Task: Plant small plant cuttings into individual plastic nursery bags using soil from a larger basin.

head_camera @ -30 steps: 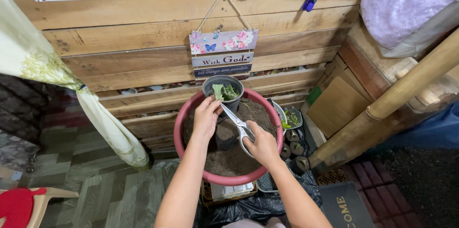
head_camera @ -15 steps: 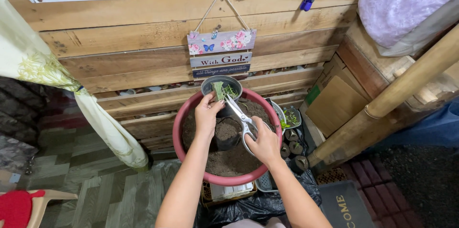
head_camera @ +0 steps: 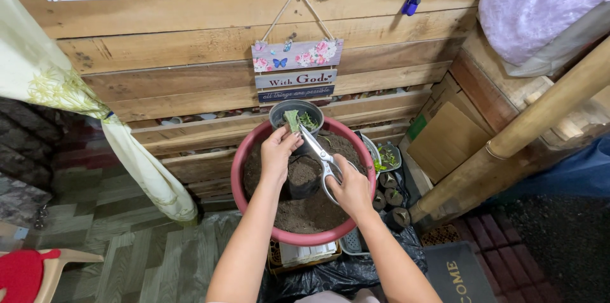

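A red round basin (head_camera: 244,169) full of dark soil stands in front of me. My left hand (head_camera: 277,153) pinches a short green plant cutting (head_camera: 292,120) upright over the basin's far side. My right hand (head_camera: 351,188) grips a pair of silver scissors (head_camera: 319,153), their blades angled up toward the base of the cutting. A small black pot (head_camera: 304,176) filled with soil sits in the basin below both hands. A grey pot (head_camera: 279,111) with green leaves stands just behind the basin rim.
A wooden plank wall (head_camera: 190,55) with a hanging painted sign (head_camera: 296,71) rises behind. Small black seedling pots (head_camera: 391,198) and a tray of greens (head_camera: 387,158) sit right of the basin. A bamboo pole (head_camera: 515,137) leans right. A pale curtain (head_camera: 82,106) hangs left.
My left hand has lifted the cutting slightly toward the grey pot. The scissors have swung up so their tips now reach the cutting's base.
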